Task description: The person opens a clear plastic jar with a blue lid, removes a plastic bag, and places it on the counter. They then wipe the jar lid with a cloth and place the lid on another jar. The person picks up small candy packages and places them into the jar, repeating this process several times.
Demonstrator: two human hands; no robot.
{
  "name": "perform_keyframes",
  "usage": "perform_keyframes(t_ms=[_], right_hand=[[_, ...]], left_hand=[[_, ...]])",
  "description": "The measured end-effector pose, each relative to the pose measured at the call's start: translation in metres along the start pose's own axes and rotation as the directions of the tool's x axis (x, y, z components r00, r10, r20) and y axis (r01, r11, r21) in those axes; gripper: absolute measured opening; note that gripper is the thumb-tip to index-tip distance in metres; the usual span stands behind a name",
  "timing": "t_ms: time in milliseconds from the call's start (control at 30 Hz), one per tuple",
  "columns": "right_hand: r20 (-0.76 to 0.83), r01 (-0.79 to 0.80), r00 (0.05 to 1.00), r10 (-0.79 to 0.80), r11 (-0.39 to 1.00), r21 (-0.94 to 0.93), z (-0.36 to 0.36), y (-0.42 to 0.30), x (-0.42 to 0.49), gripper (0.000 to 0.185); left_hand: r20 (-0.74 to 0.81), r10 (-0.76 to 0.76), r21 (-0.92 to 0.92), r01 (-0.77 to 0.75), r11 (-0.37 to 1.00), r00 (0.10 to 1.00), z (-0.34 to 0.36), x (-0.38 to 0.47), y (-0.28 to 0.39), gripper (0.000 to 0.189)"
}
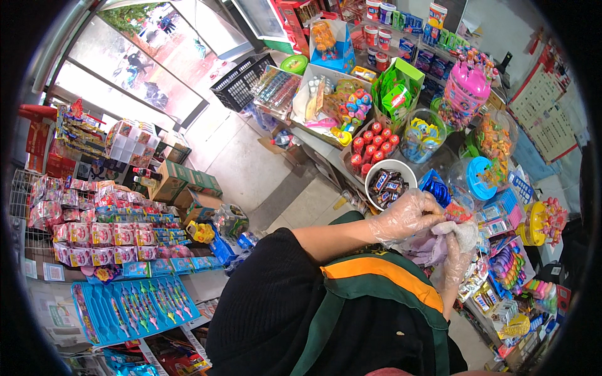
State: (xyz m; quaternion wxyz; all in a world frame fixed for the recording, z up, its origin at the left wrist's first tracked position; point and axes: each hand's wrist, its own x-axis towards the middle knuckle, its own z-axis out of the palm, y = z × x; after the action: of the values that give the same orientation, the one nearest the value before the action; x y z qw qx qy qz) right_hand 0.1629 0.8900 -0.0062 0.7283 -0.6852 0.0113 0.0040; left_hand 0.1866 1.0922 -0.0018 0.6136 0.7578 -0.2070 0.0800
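Note:
My left hand (411,215), in a clear plastic glove, reaches in from the left with its fingertips pinched at the edge of a small red packet (457,213). My right hand (455,263), also gloved, grips a lavender and white cloth (430,246) right below the packet. The cloth hides part of the right fingers. Just beyond my left wrist stands a white tub (410,170) of wrapped chocolate bars (388,187). Beside it is a blue box (431,181) with shiny blue wrappers. A clear jar with a blue lid (480,178) lies tilted near the packet.
Candy displays crowd the counter: red-capped tubes (374,145), a jar of blue and yellow toys (422,136), a pink castle-shaped container (465,89). A black plastic crate (240,80) is behind. Hanging packets (101,235) and a blue tray of pens (136,308) line the left. Glass doors (136,61) are at upper left.

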Motion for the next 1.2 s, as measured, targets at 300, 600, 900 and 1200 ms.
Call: perform_keyframes(t_ms=[300,600,900,1200], right_hand=[[0.014,0.089,0.996,-0.088,0.985,-0.151,0.001,0.002,0.003,0.045],[0.145,0.094,0.987,-0.063,0.972,-0.214,0.001,0.006,0.005,0.050],[0.148,-0.040,0.987,0.059,0.991,-0.129,0.006,-0.006,0.002,0.051],[0.138,-0.107,0.985,0.105,0.994,0.010,0.008,-0.003,0.003,0.061]], left_hand=[[0.041,-0.191,-0.096,0.194,0.976,0.981,-0.010,0.005,0.024,0.021],[0.162,-0.073,0.096,0.058,0.994,0.984,-0.011,0.008,0.013,0.025],[0.119,-0.014,0.062,0.007,0.998,0.993,-0.010,0.009,0.011,0.023],[-0.065,0.017,0.082,-0.011,0.997,0.998,-0.030,0.013,0.018,0.024]])
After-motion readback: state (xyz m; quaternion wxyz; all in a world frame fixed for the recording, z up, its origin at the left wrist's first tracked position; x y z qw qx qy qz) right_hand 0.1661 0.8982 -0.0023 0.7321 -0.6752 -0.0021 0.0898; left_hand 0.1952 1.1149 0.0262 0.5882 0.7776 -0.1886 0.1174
